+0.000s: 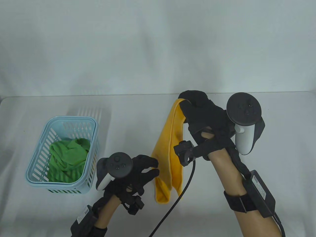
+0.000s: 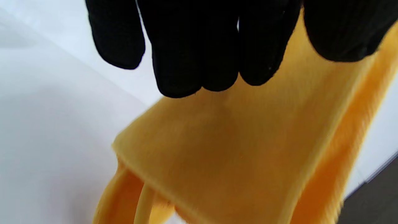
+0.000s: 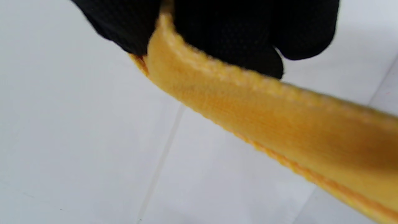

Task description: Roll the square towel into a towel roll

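Note:
A yellow towel (image 1: pixel 167 148) hangs folded lengthwise in the air above the white table (image 1: pixel 222 111), its lower end near the tabletop. My right hand (image 1: pixel 188 101) pinches the towel's top end. In the right wrist view the black fingers (image 3: pixel 224 37) clamp the hemmed edge of the towel (image 3: pixel 264 115). My left hand (image 1: pixel 151 167) reaches in from the left with fingers spread, the fingertips at the towel's lower left edge. In the left wrist view the fingers (image 2: pixel 192 62) hang in front of the towel (image 2: pixel 233 149) without closing round it.
A light blue slotted basket (image 1: pixel 37 158) stands at the left of the table with a crumpled green cloth (image 1: pixel 68 158) inside. A black cable (image 1: pixel 182 190) runs from my right wrist down past the towel. A white wall rises behind the table.

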`<act>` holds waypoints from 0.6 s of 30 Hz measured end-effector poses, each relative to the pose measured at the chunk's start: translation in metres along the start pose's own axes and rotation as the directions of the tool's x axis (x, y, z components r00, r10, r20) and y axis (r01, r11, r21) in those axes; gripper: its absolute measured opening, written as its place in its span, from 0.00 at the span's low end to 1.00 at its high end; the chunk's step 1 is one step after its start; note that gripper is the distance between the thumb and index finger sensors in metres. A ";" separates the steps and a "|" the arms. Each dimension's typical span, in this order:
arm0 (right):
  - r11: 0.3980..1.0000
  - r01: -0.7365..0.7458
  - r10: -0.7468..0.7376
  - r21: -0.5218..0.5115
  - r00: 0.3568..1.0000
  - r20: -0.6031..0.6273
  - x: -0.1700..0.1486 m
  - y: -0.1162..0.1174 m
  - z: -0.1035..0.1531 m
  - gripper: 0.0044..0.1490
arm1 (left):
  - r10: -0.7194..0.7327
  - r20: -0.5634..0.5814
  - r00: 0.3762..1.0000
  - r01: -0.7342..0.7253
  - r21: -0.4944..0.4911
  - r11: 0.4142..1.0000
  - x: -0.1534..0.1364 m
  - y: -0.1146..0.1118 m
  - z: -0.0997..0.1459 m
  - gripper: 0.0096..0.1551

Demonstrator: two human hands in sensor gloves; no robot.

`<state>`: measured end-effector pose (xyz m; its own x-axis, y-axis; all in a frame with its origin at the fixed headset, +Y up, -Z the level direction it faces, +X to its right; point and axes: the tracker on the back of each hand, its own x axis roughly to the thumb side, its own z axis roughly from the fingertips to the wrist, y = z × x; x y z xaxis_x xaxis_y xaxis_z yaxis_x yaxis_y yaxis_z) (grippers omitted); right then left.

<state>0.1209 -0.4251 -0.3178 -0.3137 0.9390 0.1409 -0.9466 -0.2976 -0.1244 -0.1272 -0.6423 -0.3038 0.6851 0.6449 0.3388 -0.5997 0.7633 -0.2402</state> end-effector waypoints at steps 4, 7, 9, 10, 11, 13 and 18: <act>1.000 -0.003 0.003 -0.006 1.000 0.020 0.002 0.002 0.002 0.25 | -0.114 -0.003 0.993 0.114 -0.044 0.993 0.009 -0.026 -0.002 0.42; 1.000 0.003 -0.003 0.001 1.000 0.023 0.001 0.005 0.003 0.25 | -0.151 -0.011 0.988 0.150 -0.086 0.985 0.011 -0.040 -0.004 0.46; 1.000 0.010 -0.010 0.009 1.000 0.023 0.001 0.006 0.004 0.25 | -0.158 -0.027 0.987 0.154 -0.098 0.983 0.012 -0.046 -0.003 0.47; 1.000 0.011 -0.012 0.011 1.000 0.024 0.000 0.007 0.004 0.25 | -0.174 -0.044 0.984 0.170 -0.082 0.982 0.013 -0.047 -0.002 0.45; 1.000 0.010 -0.010 0.011 1.000 0.026 0.000 0.007 0.004 0.25 | -0.190 -0.061 0.980 0.185 -0.067 0.980 0.014 -0.047 -0.002 0.43; 1.000 0.007 -0.007 0.010 1.000 0.027 0.000 0.005 0.004 0.25 | -0.219 -0.064 0.974 0.215 -0.068 0.974 0.015 -0.048 -0.002 0.37; 1.000 0.005 -0.004 -0.019 1.000 0.018 -0.002 -0.005 0.001 0.25 | -0.207 -0.062 0.976 0.197 -0.138 0.971 0.007 -0.051 -0.005 0.28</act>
<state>0.1265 -0.4261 -0.3161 -0.3111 0.9369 0.1594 -0.9464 -0.2900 -0.1425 -0.0894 -0.6764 -0.2936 0.8185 0.4743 0.3243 -0.3903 0.8732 -0.2919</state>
